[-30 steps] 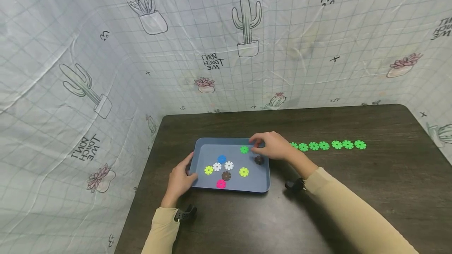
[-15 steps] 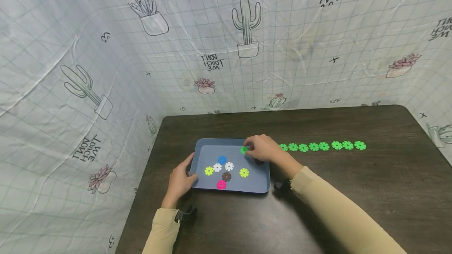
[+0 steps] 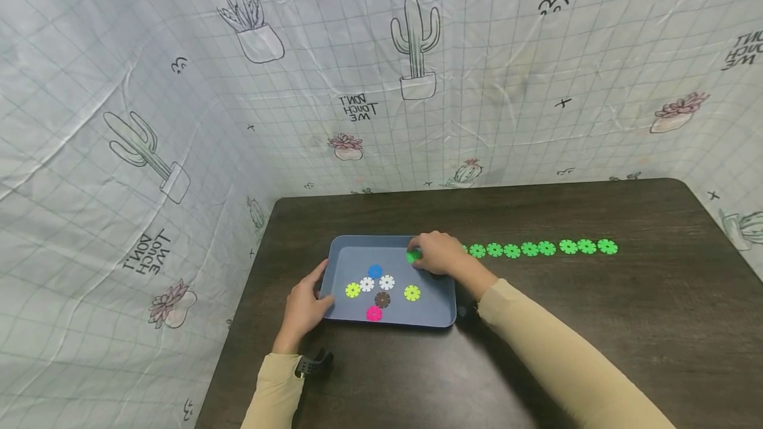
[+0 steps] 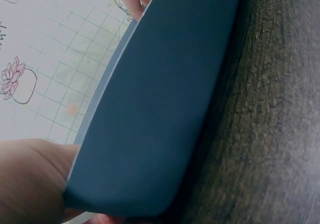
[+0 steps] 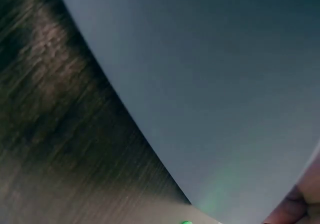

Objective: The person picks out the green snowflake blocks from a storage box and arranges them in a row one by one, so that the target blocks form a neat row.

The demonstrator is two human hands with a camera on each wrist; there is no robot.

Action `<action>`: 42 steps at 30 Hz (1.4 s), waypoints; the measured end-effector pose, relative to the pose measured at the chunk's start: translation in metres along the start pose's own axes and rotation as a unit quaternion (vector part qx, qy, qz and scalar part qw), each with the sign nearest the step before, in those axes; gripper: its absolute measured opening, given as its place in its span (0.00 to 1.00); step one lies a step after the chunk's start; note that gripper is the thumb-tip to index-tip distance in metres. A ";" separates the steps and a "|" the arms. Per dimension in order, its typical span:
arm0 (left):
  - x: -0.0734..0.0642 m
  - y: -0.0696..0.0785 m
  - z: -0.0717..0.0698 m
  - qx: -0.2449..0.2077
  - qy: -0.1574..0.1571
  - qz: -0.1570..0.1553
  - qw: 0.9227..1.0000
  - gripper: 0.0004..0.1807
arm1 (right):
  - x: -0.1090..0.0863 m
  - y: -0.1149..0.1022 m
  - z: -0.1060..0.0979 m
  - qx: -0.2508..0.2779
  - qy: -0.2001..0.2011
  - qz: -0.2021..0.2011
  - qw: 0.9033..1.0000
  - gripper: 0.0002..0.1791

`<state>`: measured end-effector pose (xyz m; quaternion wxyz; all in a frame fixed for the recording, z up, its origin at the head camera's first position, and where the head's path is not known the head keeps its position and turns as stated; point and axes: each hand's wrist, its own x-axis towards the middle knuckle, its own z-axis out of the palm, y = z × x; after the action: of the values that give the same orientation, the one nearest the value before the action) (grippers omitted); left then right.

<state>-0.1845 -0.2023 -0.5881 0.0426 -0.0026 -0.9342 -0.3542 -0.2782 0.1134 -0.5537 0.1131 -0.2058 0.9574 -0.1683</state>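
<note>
A shallow blue-grey tray (image 3: 429,315) rests on the table, its outer wall (image 4: 150,99) filling much of the left wrist view. My left hand (image 3: 303,306) grips the tray's left edge, thumb at the rim and fingers along the outside. Over the tray's far right part, my right hand (image 3: 440,253) pinches a green notched disc (image 3: 413,256), partly covered by the fingers. Nearby in the tray lie a blue disc (image 3: 375,271), white discs (image 3: 387,282), yellow discs (image 3: 412,293), a brown disc (image 3: 383,300) and a pink disc (image 3: 373,313).
A row of several green discs (image 3: 529,249) runs rightward across the dark wooden table (image 3: 596,323) from beside the tray; its left end is partly behind my right hand. A sheet printed with cacti (image 3: 501,85) hangs behind and to the left of the table.
My right hand has moved left and slightly down to the green disc in the tray, uncovering more of the green row and covering the dark disc at the tray's right. My left hand stays put.
</note>
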 end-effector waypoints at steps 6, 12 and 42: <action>0.000 0.000 0.001 -0.002 -0.003 -0.005 1.000 0.44 | 0.000 0.000 0.000 -0.017 -0.007 -0.005 1.000 0.20; -0.001 0.001 0.000 -0.003 -0.004 -0.006 1.000 0.44 | -0.004 -0.001 0.003 -0.044 0.015 -0.027 0.999 0.18; -0.001 -0.002 0.003 -0.002 0.003 -0.001 1.000 0.44 | -0.014 0.002 0.008 -0.034 0.044 -0.084 0.995 0.14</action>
<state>-0.1837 -0.2017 -0.5913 0.0446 -0.0005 -0.9334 -0.3561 -0.2647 0.1190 -0.5595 0.0490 -0.2816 0.9459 -0.1535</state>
